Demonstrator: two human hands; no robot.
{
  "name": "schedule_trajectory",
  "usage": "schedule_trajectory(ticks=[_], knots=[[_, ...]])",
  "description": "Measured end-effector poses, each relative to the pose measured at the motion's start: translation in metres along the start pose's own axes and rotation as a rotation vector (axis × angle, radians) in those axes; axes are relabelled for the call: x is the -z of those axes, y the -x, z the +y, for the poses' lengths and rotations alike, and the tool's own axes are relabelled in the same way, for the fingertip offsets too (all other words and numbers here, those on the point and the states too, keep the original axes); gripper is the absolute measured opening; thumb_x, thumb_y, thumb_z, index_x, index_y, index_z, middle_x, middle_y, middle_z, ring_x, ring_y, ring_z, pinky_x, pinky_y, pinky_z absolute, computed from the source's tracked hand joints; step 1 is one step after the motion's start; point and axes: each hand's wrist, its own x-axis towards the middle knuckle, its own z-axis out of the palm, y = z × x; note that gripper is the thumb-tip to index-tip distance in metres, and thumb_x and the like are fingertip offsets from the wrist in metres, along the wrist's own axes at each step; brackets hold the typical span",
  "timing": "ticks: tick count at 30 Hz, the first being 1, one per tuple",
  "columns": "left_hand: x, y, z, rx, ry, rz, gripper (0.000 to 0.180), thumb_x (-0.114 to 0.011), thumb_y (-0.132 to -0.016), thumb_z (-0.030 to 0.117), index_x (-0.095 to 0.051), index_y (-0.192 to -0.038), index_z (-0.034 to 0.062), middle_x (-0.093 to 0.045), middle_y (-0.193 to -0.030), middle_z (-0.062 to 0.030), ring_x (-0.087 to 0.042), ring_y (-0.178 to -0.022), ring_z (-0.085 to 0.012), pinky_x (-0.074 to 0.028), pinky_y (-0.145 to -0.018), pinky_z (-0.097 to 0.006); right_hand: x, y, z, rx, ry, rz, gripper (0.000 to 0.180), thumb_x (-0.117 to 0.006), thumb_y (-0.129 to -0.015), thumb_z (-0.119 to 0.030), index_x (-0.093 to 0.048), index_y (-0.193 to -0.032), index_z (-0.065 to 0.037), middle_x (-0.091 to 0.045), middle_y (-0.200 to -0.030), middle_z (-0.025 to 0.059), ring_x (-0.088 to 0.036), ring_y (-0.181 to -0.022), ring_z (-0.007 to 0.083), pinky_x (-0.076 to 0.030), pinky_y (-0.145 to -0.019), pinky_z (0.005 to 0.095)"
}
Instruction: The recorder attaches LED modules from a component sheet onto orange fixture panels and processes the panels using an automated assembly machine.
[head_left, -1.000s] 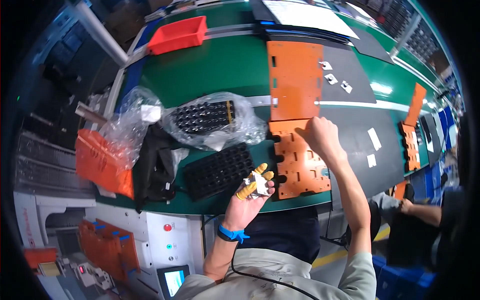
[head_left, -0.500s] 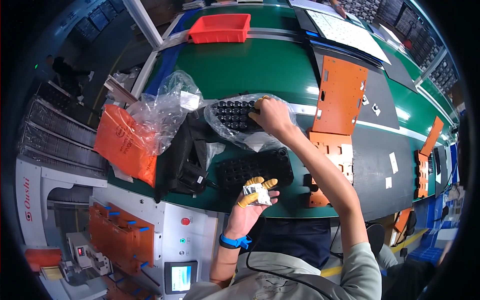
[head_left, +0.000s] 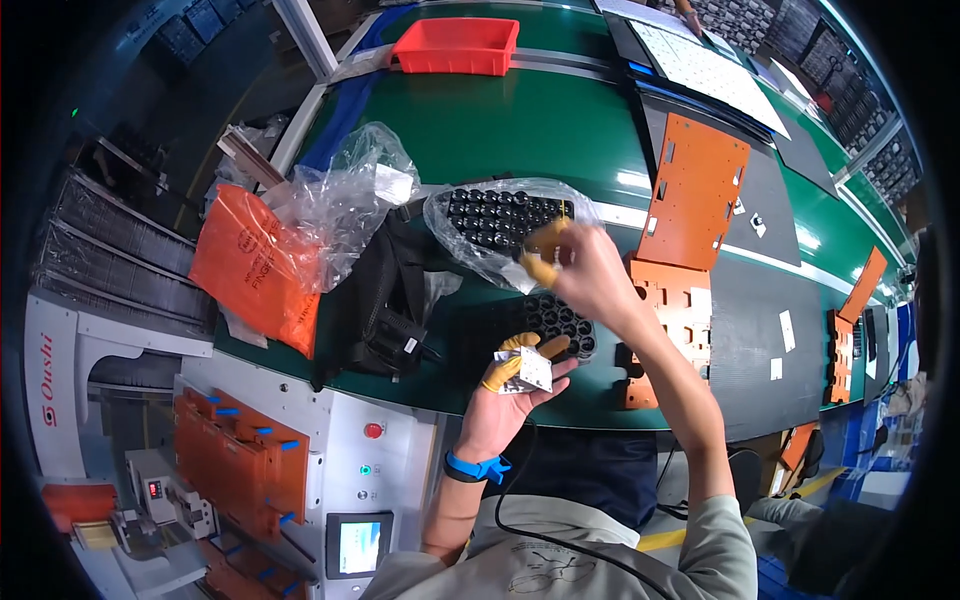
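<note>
My left hand [head_left: 500,405], with yellow finger cots on some fingers, is closed on a small whitish metal plate [head_left: 535,370] dotted with holes. Above it and to the right, my right hand [head_left: 585,265] is smeared by motion. Its yellow-tipped thumb and fingers curl together in a pinch; whatever they hold cannot be made out. Just beyond it lies a black tray of round black parts [head_left: 490,215] inside a clear plastic bag [head_left: 445,235]. Nearer me, a second black tray with round cups [head_left: 560,320] sits partly behind my left hand.
An orange bag [head_left: 250,265], crumpled clear plastic [head_left: 350,190] and a black strapped pouch [head_left: 385,310] lie to the left. Orange perforated plates [head_left: 695,190] stand at right on a dark mat [head_left: 760,350]. Far back is a red bin [head_left: 455,48]. A control panel [head_left: 360,545] is at lower left.
My right hand has come away from the bagged tray toward me and slightly right. The plate in my left hand is turned differently, and the nearer tray's cups show more.
</note>
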Motion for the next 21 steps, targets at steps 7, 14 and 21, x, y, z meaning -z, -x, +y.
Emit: schedule_trajectory(ticks=[7, 14, 21], knots=[[0.009, -0.004, -0.016, -0.156, -0.183, 0.025, 0.040, -0.051, -0.104, 0.031, -0.053, -0.135, 0.0074, -0.059, -0.133, -0.0113, -0.059, -0.124, -0.0265, -0.047, -0.109, -0.047, 0.029, 0.096, -0.006, -0.222, -0.459, -0.306, 0.023, -0.074, -0.089, -0.008, -0.068, -0.106, 0.006, -0.070, -0.090, 0.0054, -0.065, -0.083, 0.0078, -0.055, -0.074, 0.0254], [-0.010, -0.013, -0.033, -0.236, -0.297, 0.082, 0.038, -0.056, -0.102, 0.024, -0.054, -0.135, 0.0072, -0.059, -0.134, -0.0094, -0.060, -0.120, -0.0206, -0.049, -0.104, -0.039, 0.031, 0.114, 0.010, -0.110, -0.419, -0.215, 0.024, -0.076, -0.089, -0.010, -0.068, -0.105, 0.005, -0.068, -0.091, 0.0050, -0.062, -0.082, 0.0067, -0.053, -0.071, 0.0249], [-0.030, -0.019, -0.044, -0.298, -0.434, 0.003, 0.039, -0.059, -0.101, 0.018, -0.051, -0.137, 0.0049, -0.052, -0.145, -0.0164, -0.052, -0.134, -0.0288, -0.046, -0.108, -0.039, 0.041, 0.125, 0.015, -0.264, -0.382, -0.203, 0.025, -0.077, -0.089, -0.015, -0.070, -0.101, 0.006, -0.068, -0.081, 0.0036, -0.060, -0.070, 0.0056, -0.049, -0.059, 0.0255]])
